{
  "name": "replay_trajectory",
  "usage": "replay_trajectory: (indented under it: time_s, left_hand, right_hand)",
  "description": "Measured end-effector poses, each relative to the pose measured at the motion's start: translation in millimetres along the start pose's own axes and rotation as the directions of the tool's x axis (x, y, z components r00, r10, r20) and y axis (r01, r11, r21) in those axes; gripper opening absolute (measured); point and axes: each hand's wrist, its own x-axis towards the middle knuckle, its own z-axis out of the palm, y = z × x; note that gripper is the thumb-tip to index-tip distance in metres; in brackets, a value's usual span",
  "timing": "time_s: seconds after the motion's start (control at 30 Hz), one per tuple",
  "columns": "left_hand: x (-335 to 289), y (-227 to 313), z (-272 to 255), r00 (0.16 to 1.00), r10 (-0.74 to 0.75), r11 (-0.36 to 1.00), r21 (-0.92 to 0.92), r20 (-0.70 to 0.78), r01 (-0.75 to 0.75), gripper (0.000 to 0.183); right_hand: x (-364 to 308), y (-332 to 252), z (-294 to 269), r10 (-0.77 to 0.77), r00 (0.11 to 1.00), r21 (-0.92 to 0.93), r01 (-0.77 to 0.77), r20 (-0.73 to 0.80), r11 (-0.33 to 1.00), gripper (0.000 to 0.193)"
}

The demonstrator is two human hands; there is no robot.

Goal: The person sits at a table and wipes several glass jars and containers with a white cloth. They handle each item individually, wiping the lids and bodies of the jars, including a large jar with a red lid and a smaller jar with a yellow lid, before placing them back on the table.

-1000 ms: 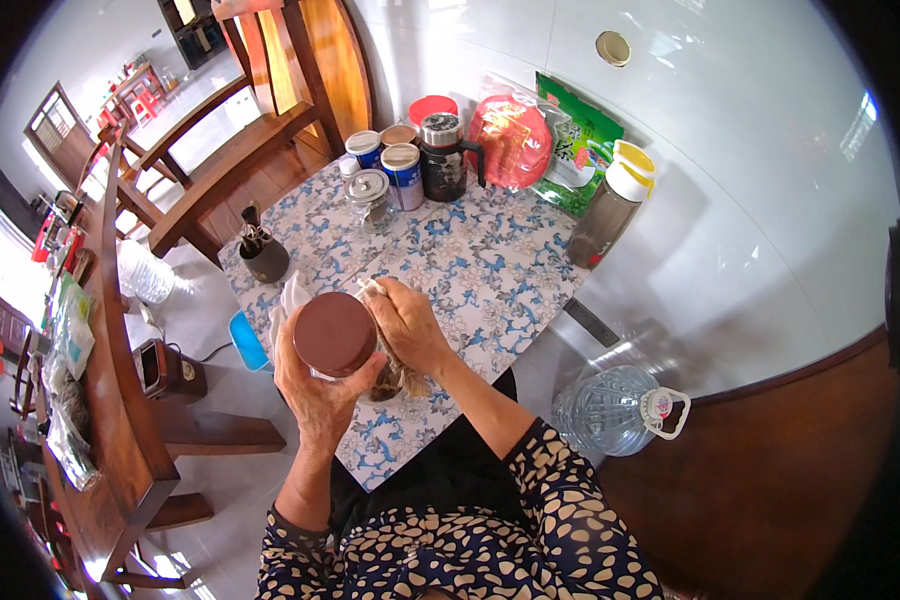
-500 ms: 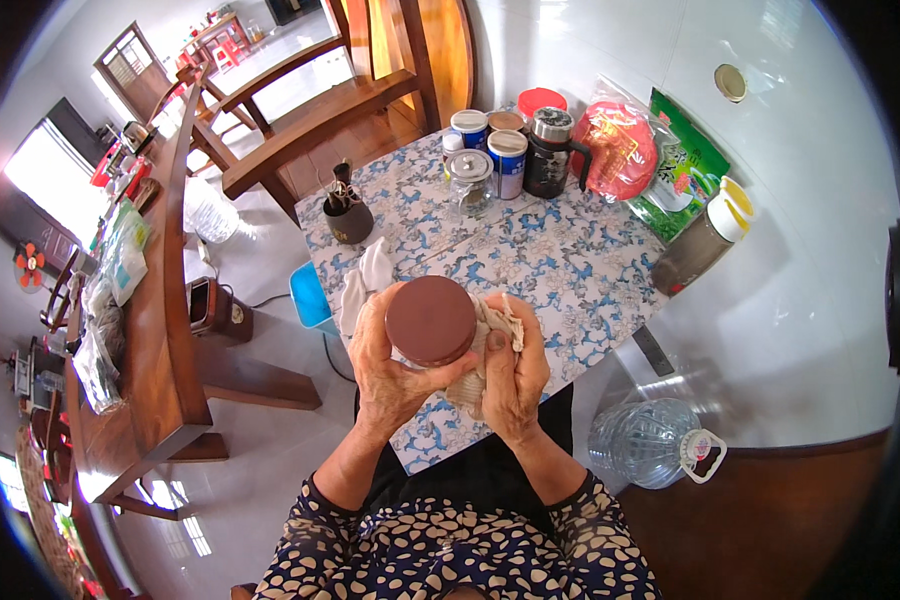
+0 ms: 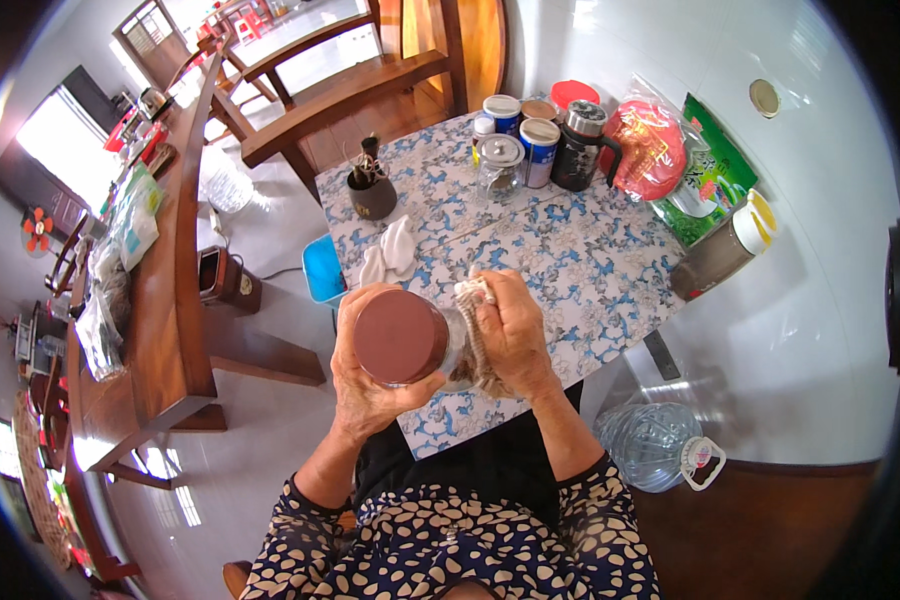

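Observation:
A jar (image 3: 401, 338) with a wide brown lid is held up over the near part of the table, its lid toward me. My left hand (image 3: 362, 370) wraps round it just under the lid, thumb along the near side. A strip of clear, see-through wall shows to the right of the lid. My right hand (image 3: 515, 335) grips a beige ribbed cloth (image 3: 478, 345) and presses it against the jar's right side. The jar's far end is hidden by the lid and the hands. Beyond my left hand, a white crumpled cloth (image 3: 390, 252) lies on the tabletop.
The table (image 3: 580, 260) has a blue floral cover. At its back stand canisters (image 3: 540, 150), a glass jar (image 3: 500, 167), a black mug (image 3: 578, 148), and red and green packages (image 3: 715, 180). A dark pot (image 3: 372, 195) stands left; a yellow-topped bottle (image 3: 725, 245) right. A large water bottle (image 3: 650, 445) lies below.
The jar has tilted and shifted a little left, baring part of its clear side. My right hand has turned, its back now up, with the cloth along the jar's side. The view has shifted slightly.

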Motion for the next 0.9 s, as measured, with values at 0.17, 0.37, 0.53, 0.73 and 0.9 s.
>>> replay_trajectory:
  time_s: [0.17,0.37,0.53,0.73,0.9]
  left_hand:
    - [-29,10,-28,0.99,-0.073,0.997,0.004,0.121,0.073,0.082]
    - [-68,5,-33,0.984,0.156,0.988,-0.006,0.087,-0.156,0.075]
    - [-88,-14,-17,0.932,0.347,0.938,-0.038,0.104,-0.345,0.052]
    - [-96,-20,0,0.893,0.415,0.906,0.011,0.174,-0.424,0.037]
    - [-101,-27,5,0.859,0.46,0.861,0.123,0.226,-0.494,0.036]
  right_hand:
    - [-40,29,9,0.291,0.956,0.219,-0.279,-0.026,0.935,0.019]
    - [-67,5,10,0.032,0.985,0.087,-0.017,-0.169,0.996,0.017]
    - [-57,-31,-6,-0.298,0.955,0.092,0.298,-0.017,0.95,0.022]
    - [-35,6,-11,0.007,0.998,0.056,-0.011,0.068,0.998,0.014]
    - [-36,35,-5,0.201,0.979,0.15,-0.203,0.028,0.968,0.012]
